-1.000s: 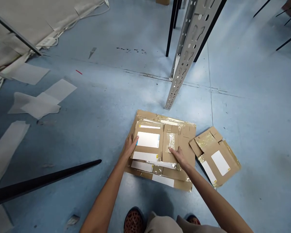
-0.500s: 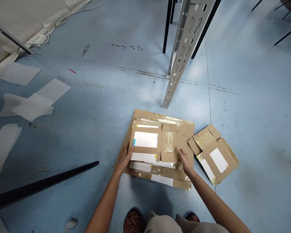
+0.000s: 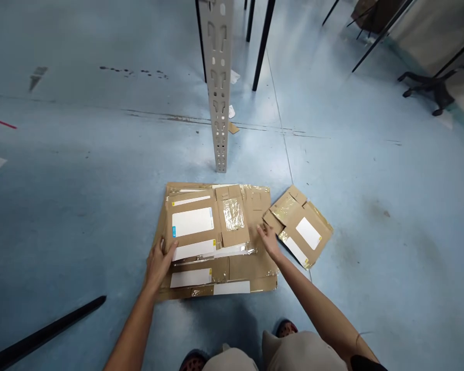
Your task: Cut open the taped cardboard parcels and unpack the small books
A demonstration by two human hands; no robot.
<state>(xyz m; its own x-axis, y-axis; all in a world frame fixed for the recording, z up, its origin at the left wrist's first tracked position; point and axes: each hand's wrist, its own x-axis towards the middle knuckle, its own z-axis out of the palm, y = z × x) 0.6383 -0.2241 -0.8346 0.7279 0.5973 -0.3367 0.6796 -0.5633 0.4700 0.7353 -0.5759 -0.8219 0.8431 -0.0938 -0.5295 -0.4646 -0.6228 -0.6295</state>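
A stack of flattened cardboard boxes point(image 3: 251, 265) lies on the floor in front of me, with white labels and shiny clear tape. My left hand point(image 3: 159, 262) grips the left edge of the top flattened cardboard box point(image 3: 195, 242), thumb above and the other fingers mostly hidden at the side. Over the right part of the stack is my right hand point(image 3: 269, 240), fingers loosely bent and apart, off the top box's edge. Close to its right lies a separate smaller flattened box point(image 3: 320, 221), taped and labelled.
A perforated grey metal post point(image 3: 219, 103) stands just beyond the stack. Black legs point(image 3: 263, 46) rise behind it. A black bar point(image 3: 46, 327) juts in at lower left. My shoes point(image 3: 286, 328) are near the stack's front. A wheeled chair base point(image 3: 429, 87) stands far right.
The view has swung right. The top box has turned slightly and now lies askew on the stack. My right hand has come off its right edge and moved toward the separate box.
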